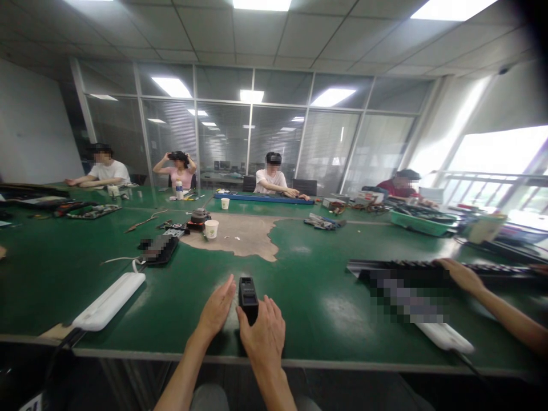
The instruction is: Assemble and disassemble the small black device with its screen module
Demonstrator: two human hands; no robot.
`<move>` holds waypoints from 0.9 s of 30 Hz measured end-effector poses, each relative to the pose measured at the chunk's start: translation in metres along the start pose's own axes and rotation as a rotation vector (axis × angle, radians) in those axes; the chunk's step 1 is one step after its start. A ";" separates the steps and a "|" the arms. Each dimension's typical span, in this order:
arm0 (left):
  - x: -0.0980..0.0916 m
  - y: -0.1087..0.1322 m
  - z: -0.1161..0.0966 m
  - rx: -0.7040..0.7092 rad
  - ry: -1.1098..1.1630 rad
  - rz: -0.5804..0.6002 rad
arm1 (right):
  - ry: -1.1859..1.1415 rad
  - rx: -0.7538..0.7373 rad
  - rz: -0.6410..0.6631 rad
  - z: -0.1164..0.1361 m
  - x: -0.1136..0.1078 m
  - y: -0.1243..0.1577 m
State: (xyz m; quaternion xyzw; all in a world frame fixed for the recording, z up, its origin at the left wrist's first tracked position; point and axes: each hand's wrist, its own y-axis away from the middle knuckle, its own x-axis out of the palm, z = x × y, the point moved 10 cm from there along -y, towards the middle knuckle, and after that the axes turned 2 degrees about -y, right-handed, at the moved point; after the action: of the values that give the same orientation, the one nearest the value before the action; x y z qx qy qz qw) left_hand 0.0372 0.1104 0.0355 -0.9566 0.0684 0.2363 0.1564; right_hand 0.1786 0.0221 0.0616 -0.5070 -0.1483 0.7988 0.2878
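Note:
A small black box-shaped device [248, 292] stands upright on the green table in front of me, with recessed slots or panels on its upper face; its exact kind I cannot tell. My right hand [266, 331] is around its near end, thumb on the left side and fingers on the right, hiding the lower part. Just left of the device, my left hand [217, 308] is held open with its fingers stretched forward. A narrow gap seems to separate it from the device.
White power strips lie left [110, 301] and right [445, 337]. Beyond are a paper cup [211, 229], a brown sheet [252, 237] and gloves [322, 221]. At right, another person's hand [460, 275] touches a long black rail [398, 268]. Several people sit across the table.

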 end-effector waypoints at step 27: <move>0.001 -0.001 0.002 0.012 -0.017 0.001 | -0.034 0.008 0.022 0.008 0.000 -0.005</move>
State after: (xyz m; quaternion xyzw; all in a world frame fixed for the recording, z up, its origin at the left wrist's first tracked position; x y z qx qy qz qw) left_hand 0.0375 0.1121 0.0338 -0.9535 0.0691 0.2443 0.1624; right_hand 0.1727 0.0263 0.0676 -0.4937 -0.1442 0.8111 0.2785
